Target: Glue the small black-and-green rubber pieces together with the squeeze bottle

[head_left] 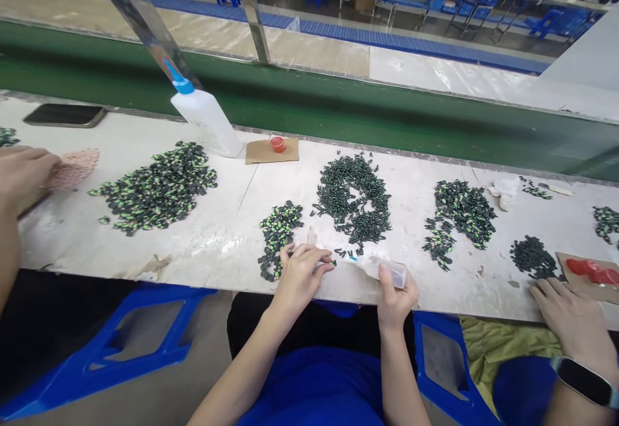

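My left hand (302, 271) pinches a small black-and-green part (333, 262) between thumb and fingertips, just above the table. In my right hand (397, 294) is a small clear squeeze bottle (382, 270), tilted so its thin blue tip (353, 258) points left toward that part. Beside my left hand lies a pile of black-and-green pieces (280, 223). Beyond both hands spreads a larger heap of small dark cylindrical pieces (355, 197), with a few loose ones close to the bottle tip.
A white bottle with a blue nozzle (207, 120) stands near a cardboard piece (256, 151) bearing a red cap (277, 144). More piles (162, 187) (464, 210) lie left and right. Co-workers' hands (24, 178) (570, 313) are at both sides. A phone (65, 115) lies far left.
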The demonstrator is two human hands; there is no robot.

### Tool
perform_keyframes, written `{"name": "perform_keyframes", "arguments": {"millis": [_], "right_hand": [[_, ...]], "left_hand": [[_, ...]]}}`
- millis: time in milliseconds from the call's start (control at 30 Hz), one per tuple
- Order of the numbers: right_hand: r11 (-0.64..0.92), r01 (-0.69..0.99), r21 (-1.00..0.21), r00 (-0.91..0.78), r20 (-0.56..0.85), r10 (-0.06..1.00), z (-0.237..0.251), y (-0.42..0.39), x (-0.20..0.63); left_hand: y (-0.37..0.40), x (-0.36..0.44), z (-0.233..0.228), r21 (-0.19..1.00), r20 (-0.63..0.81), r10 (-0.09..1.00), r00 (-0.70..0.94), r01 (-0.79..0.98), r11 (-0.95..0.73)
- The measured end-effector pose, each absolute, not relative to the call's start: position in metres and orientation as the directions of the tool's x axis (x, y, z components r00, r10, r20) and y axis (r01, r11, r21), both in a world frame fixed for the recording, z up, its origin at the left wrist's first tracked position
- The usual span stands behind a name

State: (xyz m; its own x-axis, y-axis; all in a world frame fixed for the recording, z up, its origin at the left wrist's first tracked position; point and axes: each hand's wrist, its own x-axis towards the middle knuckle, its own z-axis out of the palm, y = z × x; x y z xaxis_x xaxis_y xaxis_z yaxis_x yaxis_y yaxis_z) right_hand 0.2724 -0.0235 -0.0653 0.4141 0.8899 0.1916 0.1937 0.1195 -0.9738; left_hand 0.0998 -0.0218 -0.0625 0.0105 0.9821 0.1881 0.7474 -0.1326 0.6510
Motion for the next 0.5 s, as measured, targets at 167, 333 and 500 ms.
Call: {"name": "perform_keyframes", "arguments": {"millis": [167, 333, 500], "right_hand": [[0.136, 0.086, -0.987, 0.580, 0.161, 0.799, -0.067, -0.012, 0.286], [0.150, 0.037, -0.988, 0.572, 0.144, 0.808, -0.065, 0.005, 0.297], [-0.050, 0.196, -0.979, 0.557, 0.070, 0.828, -0.068, 0.012, 0.299]], "left_hand": [[-0.023, 0.098, -0.051, 0.647, 0.092, 0.993, 0.079, 0.753, -0.120], [-0.016, 0.099, -0.040, 0.616, 0.132, 0.988, 0.077, 0.775, -0.143], [-0.001, 0.109, -0.046, 0.539, 0.209, 0.978, 0.027, 0.831, -0.138]]}}
